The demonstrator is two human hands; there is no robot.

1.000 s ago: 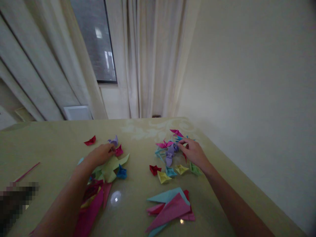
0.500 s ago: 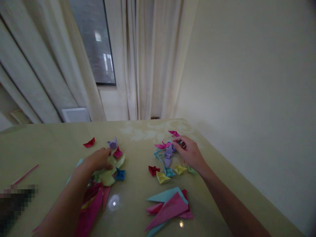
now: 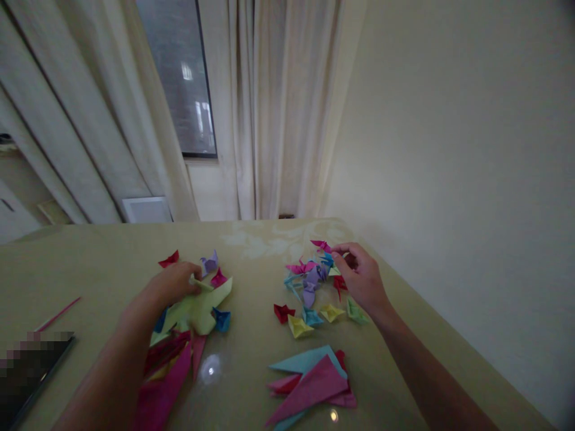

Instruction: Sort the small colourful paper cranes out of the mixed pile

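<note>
On the left, my left hand (image 3: 177, 282) is closed, its fingertips pinching the edge of a pale green folded paper (image 3: 197, 311) on a loose pile. A lilac paper crane (image 3: 209, 262), a magenta paper boat (image 3: 219, 278) and a blue paper boat (image 3: 221, 320) lie around it. On the right, my right hand (image 3: 357, 269) has thumb and forefinger together at a blue paper crane (image 3: 327, 259), partly hidden by the fingers. Pink cranes (image 3: 300, 267), a lilac crane (image 3: 309, 287) and a red folded piece (image 3: 340, 286) lie close by.
Small paper boats (image 3: 300, 327) form a row nearer me. Below them lies a stack of pink and blue folded papers (image 3: 309, 383). Magenta paper (image 3: 162, 389) sits beside my left forearm. A dark flat device (image 3: 40, 374) and a pink stick (image 3: 58, 314) are far left.
My right hand has shifted slightly right, uncovering the blue crane and the red piece. My left hand has drawn slightly back and left, lifting the green paper's edge. The view has shifted slightly.
</note>
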